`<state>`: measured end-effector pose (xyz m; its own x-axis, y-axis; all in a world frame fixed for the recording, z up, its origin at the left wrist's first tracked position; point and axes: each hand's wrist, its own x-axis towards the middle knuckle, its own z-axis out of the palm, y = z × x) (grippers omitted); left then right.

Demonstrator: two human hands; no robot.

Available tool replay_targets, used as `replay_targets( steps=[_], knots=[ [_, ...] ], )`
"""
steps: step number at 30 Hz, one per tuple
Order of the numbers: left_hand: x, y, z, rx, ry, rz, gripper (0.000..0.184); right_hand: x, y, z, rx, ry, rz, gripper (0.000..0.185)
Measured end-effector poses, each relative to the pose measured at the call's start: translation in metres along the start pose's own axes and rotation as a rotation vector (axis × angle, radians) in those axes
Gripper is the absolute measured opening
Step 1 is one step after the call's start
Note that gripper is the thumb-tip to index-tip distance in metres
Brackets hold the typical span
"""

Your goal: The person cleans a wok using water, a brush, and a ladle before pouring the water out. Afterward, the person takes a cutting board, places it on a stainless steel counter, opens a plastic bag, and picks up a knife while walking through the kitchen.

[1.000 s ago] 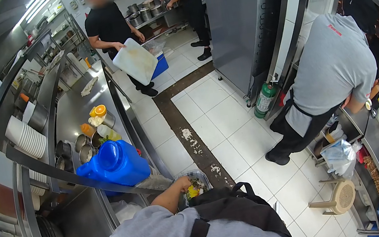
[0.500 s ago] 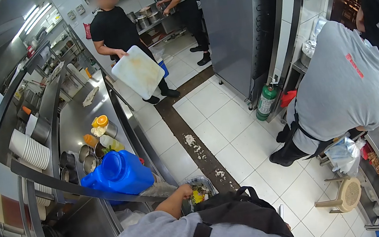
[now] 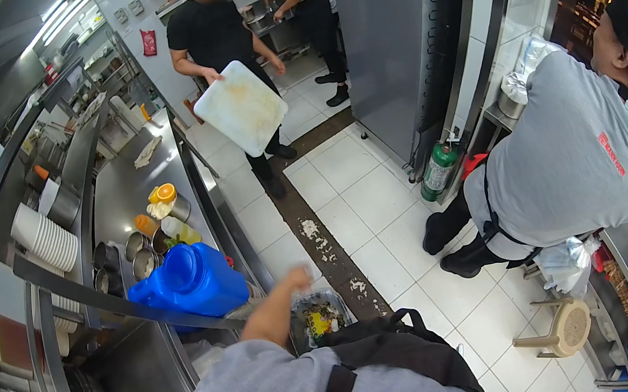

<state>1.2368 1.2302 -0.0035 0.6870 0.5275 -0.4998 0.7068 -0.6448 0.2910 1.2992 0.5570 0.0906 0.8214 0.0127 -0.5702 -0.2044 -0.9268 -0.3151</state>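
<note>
White bowls point(image 3: 44, 238) stand stacked at the left, beside a steel table point(image 3: 120, 175). A cut orange point(image 3: 166, 192) sits over a metal container on it, and a blue jug point(image 3: 192, 275) stands nearer. Further right, a person in black holds a stained white board point(image 3: 243, 109). The left hand point(image 3: 294, 279) is blurred near the bin point(image 3: 337, 298), apart from the yellow and dark scraps point(image 3: 319, 322) inside; how far open it is, or whether it grips anything, I cannot tell. The right hand is out of sight, its state unclear. Rightward come a green cylinder point(image 3: 438, 172), a beige stool point(image 3: 571, 326) and a person in grey point(image 3: 568, 158).
</note>
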Motion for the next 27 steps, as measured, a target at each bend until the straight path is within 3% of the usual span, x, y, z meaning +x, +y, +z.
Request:
replay_targets(
  steps=[1,2,3,4,5,6,7,9,11,14,27],
  knots=[
    [0.029,0.003,-0.059,0.138,0.139,0.109,0.071,-0.004,-0.011,-0.008,-0.006,0.002,0.000,0.031],
    [0.020,0.033,-0.150,-0.588,0.279,-0.034,0.074,-0.005,-0.016,-0.012,-0.016,0.001,0.001,0.032],
    [-0.025,0.086,-0.260,-0.700,0.399,0.047,0.069,0.004,-0.005,-0.005,-0.026,-0.003,-0.011,0.032],
    [-0.047,0.115,-0.347,-0.428,0.526,0.043,0.069,0.018,0.013,0.010,-0.026,-0.001,-0.034,0.032],
    [-0.071,0.143,-0.412,-0.592,0.828,-0.058,0.067,0.031,0.025,0.017,-0.026,0.001,-0.055,0.032],
    [-0.055,0.126,-0.469,-0.709,0.939,0.009,0.063,0.035,0.027,0.014,-0.033,-0.012,-0.068,0.031],
    [-0.071,0.128,-0.523,-0.460,1.014,0.047,0.060,0.040,0.029,0.012,-0.046,-0.012,-0.074,0.031],
    [-0.095,0.130,-0.599,-0.557,0.885,-0.005,0.065,0.046,0.032,0.017,-0.061,0.114,-0.121,0.029],
    [-0.125,0.145,-0.636,-0.423,0.987,-0.119,0.068,0.051,0.032,0.023,-0.052,0.135,-0.134,0.028],
    [-0.136,0.141,-0.666,-0.290,0.959,-0.145,0.071,0.040,0.018,0.023,0.004,0.125,-0.131,0.029],
    [-0.165,0.176,-0.631,-0.214,1.045,-0.128,0.074,0.054,0.063,0.061,-0.065,0.104,-0.105,0.032]
  ],
)
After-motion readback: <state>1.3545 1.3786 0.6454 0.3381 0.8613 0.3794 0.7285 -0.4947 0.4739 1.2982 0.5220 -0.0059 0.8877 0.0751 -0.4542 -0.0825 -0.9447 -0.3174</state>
